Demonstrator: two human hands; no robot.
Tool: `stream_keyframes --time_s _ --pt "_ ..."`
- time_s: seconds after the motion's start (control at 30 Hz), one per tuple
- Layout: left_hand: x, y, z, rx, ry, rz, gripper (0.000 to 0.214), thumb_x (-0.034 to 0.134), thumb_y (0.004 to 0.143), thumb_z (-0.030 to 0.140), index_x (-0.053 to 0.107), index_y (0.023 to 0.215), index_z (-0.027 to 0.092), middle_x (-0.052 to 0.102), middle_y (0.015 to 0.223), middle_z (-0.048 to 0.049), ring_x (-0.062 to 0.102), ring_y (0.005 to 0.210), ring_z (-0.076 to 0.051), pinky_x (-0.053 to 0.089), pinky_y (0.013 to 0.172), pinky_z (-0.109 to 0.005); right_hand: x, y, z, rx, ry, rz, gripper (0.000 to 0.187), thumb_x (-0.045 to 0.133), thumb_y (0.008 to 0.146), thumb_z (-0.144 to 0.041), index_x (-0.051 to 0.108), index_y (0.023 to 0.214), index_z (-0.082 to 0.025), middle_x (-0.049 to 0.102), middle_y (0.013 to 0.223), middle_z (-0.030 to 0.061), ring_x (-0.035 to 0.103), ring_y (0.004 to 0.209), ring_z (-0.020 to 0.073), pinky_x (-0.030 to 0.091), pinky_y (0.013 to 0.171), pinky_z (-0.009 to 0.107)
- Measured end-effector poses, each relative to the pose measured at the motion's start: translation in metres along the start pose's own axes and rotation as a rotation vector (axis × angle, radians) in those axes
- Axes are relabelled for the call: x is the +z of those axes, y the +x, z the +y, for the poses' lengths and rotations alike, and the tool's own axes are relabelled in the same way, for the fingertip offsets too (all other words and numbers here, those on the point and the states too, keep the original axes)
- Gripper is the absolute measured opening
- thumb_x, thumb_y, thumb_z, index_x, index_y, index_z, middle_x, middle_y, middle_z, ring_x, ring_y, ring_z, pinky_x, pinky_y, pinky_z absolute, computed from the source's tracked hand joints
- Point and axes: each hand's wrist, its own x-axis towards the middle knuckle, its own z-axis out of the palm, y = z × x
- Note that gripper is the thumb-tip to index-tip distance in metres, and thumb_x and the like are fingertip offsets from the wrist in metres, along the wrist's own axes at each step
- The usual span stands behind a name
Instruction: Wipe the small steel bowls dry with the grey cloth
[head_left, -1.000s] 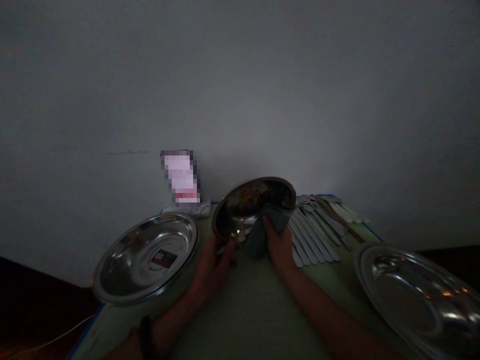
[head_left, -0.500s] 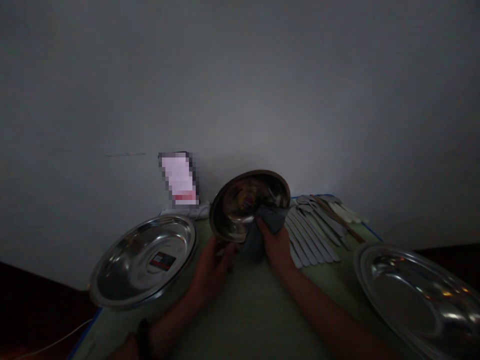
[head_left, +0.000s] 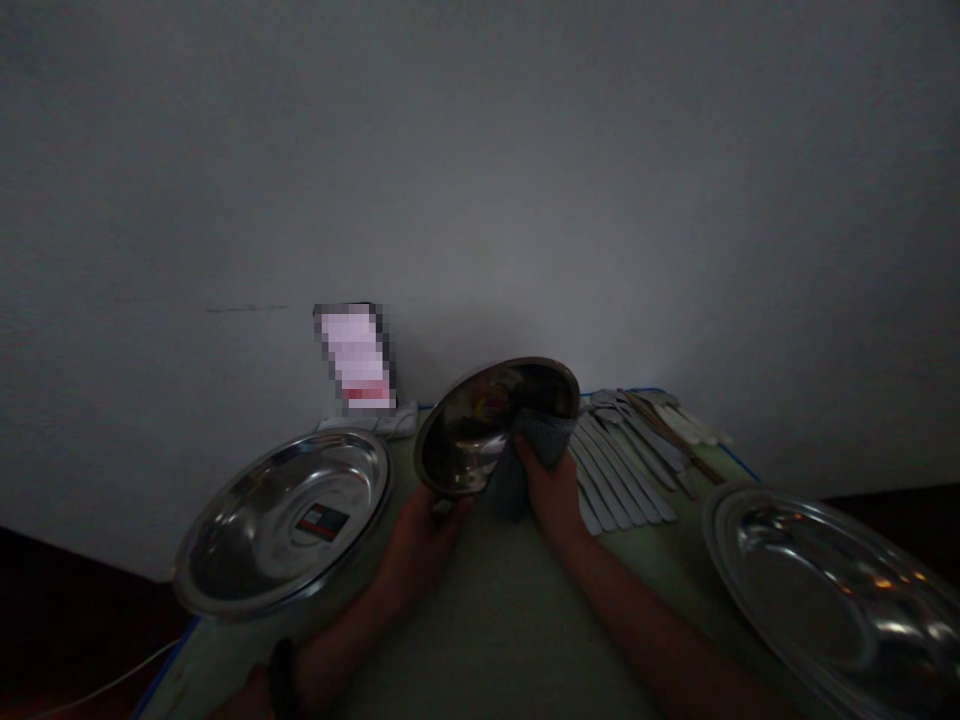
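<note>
A shiny steel bowl [head_left: 480,415] is held tilted above the pale green table [head_left: 495,620], its inside facing me. My left hand [head_left: 424,535] grips the bowl's lower rim from below. My right hand [head_left: 551,490] is closed on a grey cloth [head_left: 536,445] and presses it against the bowl's right inner side. Part of the cloth hangs down between both hands.
A large steel plate [head_left: 281,520] with a sticker lies at the left, another steel plate [head_left: 832,590] at the right. A row of several spoons and utensils [head_left: 630,450] lies behind my right hand. A blurred upright object [head_left: 354,358] leans on the wall. A white cable [head_left: 105,682] hangs at lower left.
The bowl has tipped and shifted slightly lower and left. My right hand with the cloth has moved a little along the bowl's inside.
</note>
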Motion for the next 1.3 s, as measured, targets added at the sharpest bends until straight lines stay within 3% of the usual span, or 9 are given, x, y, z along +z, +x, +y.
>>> stream_keyframes --time_s 0.07,0.2,0.33,0.43,0.5,0.57,0.9,1.13,1.3 --pt "0.000 0.000 0.001 -0.003 -0.027 0.018 0.022 0.057 0.077 0.033 0.059 0.094 0.018 0.070 0.095 -0.0079 0.065 0.087 -0.021 0.053 0.071 -0.033 0.001 0.000 0.004 0.010 0.016 0.003 0.042 0.067 0.070 -0.050 0.068 0.093 -0.015 0.073 0.098 0.0111 0.066 0.095 0.0278 0.051 0.083 0.041" --pt "-0.003 -0.004 0.004 -0.010 -0.115 0.060 0.024 0.050 0.084 0.041 0.048 0.095 0.020 0.064 0.081 -0.0006 0.059 0.059 -0.013 0.047 0.048 -0.024 0.002 0.001 0.011 -0.016 0.077 0.016 0.045 0.064 0.073 -0.050 0.065 0.103 -0.016 0.071 0.107 0.0106 0.063 0.103 0.0260 0.048 0.090 0.041" --pt "-0.005 -0.005 0.002 0.006 -0.096 0.060 0.020 0.045 0.086 0.041 0.046 0.088 0.021 0.057 0.070 0.0038 0.050 0.046 -0.009 0.042 0.042 -0.022 0.002 0.001 0.009 -0.012 0.055 0.035 0.045 0.064 0.074 -0.050 0.065 0.101 -0.015 0.071 0.105 0.0112 0.063 0.102 0.0264 0.048 0.090 0.042" --pt "-0.004 -0.002 -0.003 0.008 -0.010 0.005 0.020 0.047 0.085 0.038 0.053 0.090 0.019 0.065 0.078 -0.0019 0.061 0.059 -0.014 0.050 0.053 -0.028 0.001 0.000 0.004 -0.008 0.031 0.045 0.043 0.066 0.070 -0.050 0.066 0.095 -0.015 0.072 0.099 0.0109 0.065 0.096 0.0270 0.049 0.086 0.041" --pt "-0.001 0.000 -0.007 0.057 0.035 -0.035 0.025 0.052 0.081 0.035 0.058 0.098 0.018 0.070 0.097 -0.0083 0.067 0.087 -0.022 0.054 0.075 -0.036 0.000 -0.001 0.002 -0.003 0.007 0.039 0.043 0.069 0.067 -0.050 0.066 0.091 -0.015 0.073 0.094 0.0105 0.066 0.091 0.0272 0.051 0.080 0.040" --pt "0.002 0.002 -0.009 0.097 0.062 -0.049 0.033 0.056 0.078 0.034 0.060 0.106 0.017 0.067 0.115 -0.0114 0.061 0.110 -0.026 0.047 0.093 -0.043 0.000 -0.002 0.001 0.005 -0.027 0.026 0.043 0.070 0.066 -0.049 0.067 0.091 -0.014 0.073 0.091 0.0104 0.066 0.087 0.0272 0.051 0.076 0.039" --pt "-0.004 -0.003 0.007 -0.048 -0.045 0.067 0.025 0.052 0.079 0.040 0.056 0.093 0.019 0.069 0.082 -0.0046 0.067 0.072 -0.020 0.054 0.061 -0.032 0.001 0.000 0.003 -0.003 0.011 0.044 0.043 0.067 0.070 -0.047 0.066 0.097 -0.014 0.073 0.098 0.0104 0.066 0.095 0.0255 0.050 0.083 0.037" --pt "0.000 0.000 0.004 0.001 0.042 0.032 0.035 0.061 0.070 0.037 0.062 0.099 0.018 0.069 0.110 -0.0107 0.061 0.107 -0.030 0.049 0.088 -0.043 0.002 -0.002 0.000 0.020 -0.019 -0.010 0.040 0.072 0.063 -0.046 0.068 0.089 -0.016 0.073 0.091 0.0091 0.067 0.090 0.0271 0.051 0.080 0.039" --pt "-0.001 -0.004 0.009 -0.045 -0.064 0.110 0.024 0.051 0.081 0.042 0.052 0.092 0.021 0.064 0.070 0.0002 0.062 0.060 -0.017 0.049 0.051 -0.027 0.003 -0.001 0.002 -0.079 0.046 0.064 0.039 0.067 0.071 -0.044 0.066 0.097 -0.016 0.072 0.099 0.0098 0.064 0.097 0.0256 0.048 0.088 0.041"
